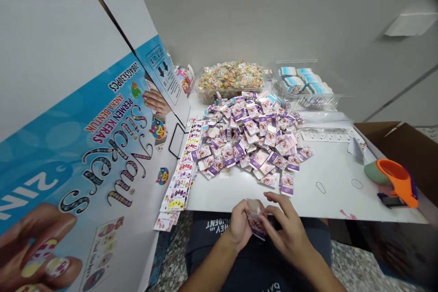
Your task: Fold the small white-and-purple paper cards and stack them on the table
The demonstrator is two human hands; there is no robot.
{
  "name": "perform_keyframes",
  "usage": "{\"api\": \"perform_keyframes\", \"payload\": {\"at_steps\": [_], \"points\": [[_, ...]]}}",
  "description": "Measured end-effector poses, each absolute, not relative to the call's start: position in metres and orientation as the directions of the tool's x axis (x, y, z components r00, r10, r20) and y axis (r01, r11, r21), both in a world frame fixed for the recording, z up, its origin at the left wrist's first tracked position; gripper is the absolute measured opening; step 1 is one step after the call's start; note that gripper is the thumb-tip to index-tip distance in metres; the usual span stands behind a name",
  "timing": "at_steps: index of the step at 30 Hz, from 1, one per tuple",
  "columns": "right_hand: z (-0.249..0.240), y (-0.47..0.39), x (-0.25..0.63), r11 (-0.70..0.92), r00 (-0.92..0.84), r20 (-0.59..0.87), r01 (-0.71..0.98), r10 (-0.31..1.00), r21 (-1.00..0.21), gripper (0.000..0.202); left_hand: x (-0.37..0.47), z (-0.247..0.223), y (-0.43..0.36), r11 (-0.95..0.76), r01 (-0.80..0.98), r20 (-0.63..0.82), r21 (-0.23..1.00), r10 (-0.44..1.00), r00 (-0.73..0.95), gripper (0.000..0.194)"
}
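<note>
Near the table's front edge, my left hand [240, 226] is closed around a small purple and white box [256, 224]. The box is tilted, and its upper end looks pale. My right hand [283, 224] touches the box's right side with its thumb and some fingers, while the index finger is raised and apart. Beyond both hands lies a big heap of similar small boxes [251, 132] on the white table [232, 196]. Printed nail sticker sheets [181, 182] are stacked along the left side of the heap.
A large printed carton [102, 146] stands at the left. Behind the heap are a tub of wrapped candies [231, 80] and a clear tray of blue-white cards [306, 84]. An orange tape dispenser [398, 180], rubber bands [320, 187] and a brown box [410, 146] are at right.
</note>
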State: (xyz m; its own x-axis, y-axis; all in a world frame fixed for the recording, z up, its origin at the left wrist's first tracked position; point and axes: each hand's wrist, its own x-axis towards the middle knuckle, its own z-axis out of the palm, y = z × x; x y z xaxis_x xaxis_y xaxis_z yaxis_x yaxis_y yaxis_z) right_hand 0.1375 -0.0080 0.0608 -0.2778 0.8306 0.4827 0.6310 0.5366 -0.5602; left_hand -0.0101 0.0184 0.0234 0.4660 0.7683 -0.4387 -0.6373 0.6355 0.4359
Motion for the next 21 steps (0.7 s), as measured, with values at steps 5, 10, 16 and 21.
{"api": "perform_keyframes", "payload": {"at_steps": [5,10,16,21], "points": [[0.051,-0.012,0.137,0.537,-0.278,0.468,0.563,0.839,-0.628,0.033,-0.016,0.034,0.024,0.635,-0.556,-0.462,0.536,0.772,0.437,0.015],[0.051,-0.015,0.135,0.530,-0.353,0.396,0.547,0.848,-0.648,0.039,-0.013,0.037,0.025,0.643,-0.548,-0.492,0.534,0.764,0.417,0.019],[0.041,-0.014,0.131,0.469,-0.180,0.445,0.517,0.877,-0.715,0.035,-0.010,0.035,0.025,0.626,-0.584,-0.453,0.517,0.779,0.434,0.024],[0.047,-0.007,0.134,0.416,-0.296,0.301,0.504,0.907,-0.757,0.011,-0.006,0.032,0.025,0.638,-0.541,-0.541,0.549,0.764,0.352,0.017]]}}
